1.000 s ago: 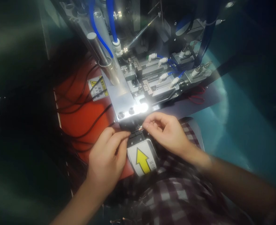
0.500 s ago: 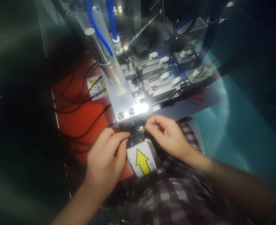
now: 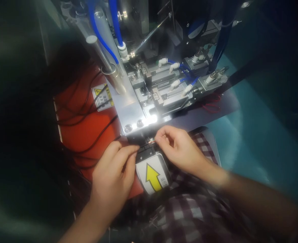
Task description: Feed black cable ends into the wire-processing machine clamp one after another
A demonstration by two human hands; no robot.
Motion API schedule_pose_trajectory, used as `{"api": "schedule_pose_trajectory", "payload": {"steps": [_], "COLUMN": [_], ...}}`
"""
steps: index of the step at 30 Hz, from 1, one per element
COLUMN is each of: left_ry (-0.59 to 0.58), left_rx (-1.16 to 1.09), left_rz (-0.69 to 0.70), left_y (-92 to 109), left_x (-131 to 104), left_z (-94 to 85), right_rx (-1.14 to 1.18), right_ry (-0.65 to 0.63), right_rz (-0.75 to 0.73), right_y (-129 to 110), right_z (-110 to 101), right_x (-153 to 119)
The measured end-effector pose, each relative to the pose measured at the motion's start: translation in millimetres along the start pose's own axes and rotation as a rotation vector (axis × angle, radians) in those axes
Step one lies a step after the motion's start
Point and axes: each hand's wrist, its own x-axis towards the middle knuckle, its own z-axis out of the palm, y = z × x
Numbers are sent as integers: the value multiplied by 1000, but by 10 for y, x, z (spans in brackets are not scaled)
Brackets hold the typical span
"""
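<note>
Between my two hands runs a thin wire (image 3: pixel 151 141) with a coppery stretch, held at the front of the machine head. My left hand (image 3: pixel 115 168) has thumb and forefinger pinched together at the wire's darker left end. On the other side, my right hand (image 3: pixel 178 146) pinches its right end, the fingers curled in; the tip itself is hidden. The wire lies just over a small black fixture (image 3: pixel 145 153) with screws. Below that fixture is a white label (image 3: pixel 141 173) with a yellow arrow. Directly above the hands is a shiny metal plate (image 3: pixel 130 111) with bolts.
Pneumatic cylinders (image 3: pixel 173 94) with white fittings and blue tubes (image 3: pixel 116 23) stand behind the plate. Black cables (image 3: pixel 88 145) cross the red machine cover (image 3: pixel 80 131) at left. A warning label (image 3: pixel 103 96) is on it. Checkered cloth (image 3: pixel 187 209) lies below my right arm.
The view has shifted slightly, so the machine sits a little further left and lower. Both hands keep their pinch in nearly the same place at the fixture.
</note>
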Motion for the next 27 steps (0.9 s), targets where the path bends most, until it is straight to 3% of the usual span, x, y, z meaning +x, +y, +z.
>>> {"api": "schedule_pose_trajectory", "payload": {"steps": [7,11,20,23,27], "left_ry": [0,1,12,14,29], "left_rx": [29,41,72,97,101], "left_rz": [23,17,17,26,65], "left_y": [-15,-20,9,-4,-16], "left_x": [0,-1,23,14,8], "left_z": [-24,-30,-49,-46,-34], "right_rx": [318,479,528,396,81], "right_ry": [-68,-121,-182,-125,104], "right_rz": [230,261,354,246,-85], "right_y": [108,71,-14,12,-8], "right_z": [-27,-7,11,-6,8], "right_x": [36,34,59,32,-15]}}
